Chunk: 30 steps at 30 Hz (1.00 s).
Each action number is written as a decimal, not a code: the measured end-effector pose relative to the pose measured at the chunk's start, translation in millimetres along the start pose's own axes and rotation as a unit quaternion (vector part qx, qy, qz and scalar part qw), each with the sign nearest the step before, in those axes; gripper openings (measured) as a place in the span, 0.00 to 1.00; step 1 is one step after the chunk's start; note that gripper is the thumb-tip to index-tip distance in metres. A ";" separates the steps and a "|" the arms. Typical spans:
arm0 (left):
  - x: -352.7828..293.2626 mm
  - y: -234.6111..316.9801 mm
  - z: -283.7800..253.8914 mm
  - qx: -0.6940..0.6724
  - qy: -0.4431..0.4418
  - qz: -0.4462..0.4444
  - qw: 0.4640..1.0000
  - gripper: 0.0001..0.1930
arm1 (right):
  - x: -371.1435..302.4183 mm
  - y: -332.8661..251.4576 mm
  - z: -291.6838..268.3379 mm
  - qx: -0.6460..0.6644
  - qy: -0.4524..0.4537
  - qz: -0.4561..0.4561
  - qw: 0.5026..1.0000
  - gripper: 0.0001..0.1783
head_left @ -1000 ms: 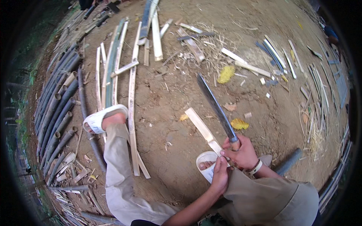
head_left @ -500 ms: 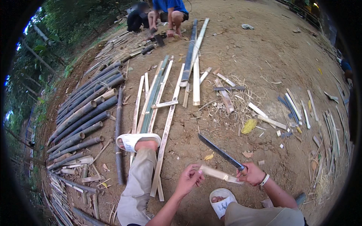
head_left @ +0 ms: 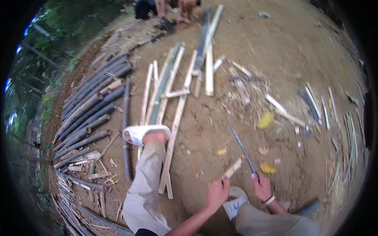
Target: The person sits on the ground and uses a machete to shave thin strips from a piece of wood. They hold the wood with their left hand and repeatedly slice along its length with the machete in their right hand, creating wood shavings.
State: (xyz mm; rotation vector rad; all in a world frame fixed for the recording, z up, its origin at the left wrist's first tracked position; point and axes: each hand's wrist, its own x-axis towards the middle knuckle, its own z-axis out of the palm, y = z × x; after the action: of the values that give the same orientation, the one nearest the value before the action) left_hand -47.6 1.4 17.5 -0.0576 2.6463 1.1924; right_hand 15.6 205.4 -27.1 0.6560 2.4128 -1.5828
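Observation:
A short pale piece of split bamboo (head_left: 232, 168) sticks up out of my left hand (head_left: 217, 193), whose fingers are wrapped round its lower end. My right hand (head_left: 262, 188) grips a machete (head_left: 243, 150) by the handle. Its narrow dark blade points up and away, a little to the right of the bamboo and apart from it. Both hands are above my right sandal (head_left: 235, 205). The view is somewhat blurred. My left sandal (head_left: 145, 135) rests across several long bamboo strips (head_left: 176, 131).
Dark bamboo poles (head_left: 96, 103) are stacked on the left. Thin strips (head_left: 351, 137) lie at the far right, and bamboo offcuts (head_left: 240, 88) and shavings are scattered ahead. At the top, another person's hands (head_left: 185, 19) are near the ground. A yellow leaf (head_left: 268, 168) lies beside the machete.
My left hand has moved right and down and now closes round the bamboo piece, which points upward. My right hand no longer touches that piece; the machete has turned more upright.

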 end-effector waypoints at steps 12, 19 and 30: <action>13.4 17.5 -6.7 -0.115 -0.156 -0.117 0.974 0.19 | -28.4 -13.3 5.0 -0.048 -0.029 -0.060 0.997 0.20; 36.5 19.9 -30.4 -0.187 -0.246 -0.163 0.937 0.21 | -16.5 -7.9 23.6 -0.068 -0.040 -0.055 0.995 0.19; 35.3 -7.0 -0.2 -0.178 -0.227 -0.040 0.957 0.33 | -15.3 -23.0 18.9 -0.045 -0.030 -0.044 0.998 0.19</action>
State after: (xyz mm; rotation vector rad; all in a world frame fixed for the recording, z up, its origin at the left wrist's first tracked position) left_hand -81.0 -1.2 4.3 0.0418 2.0009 1.4386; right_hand 17.0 176.6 -10.1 0.4840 2.4835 -1.4923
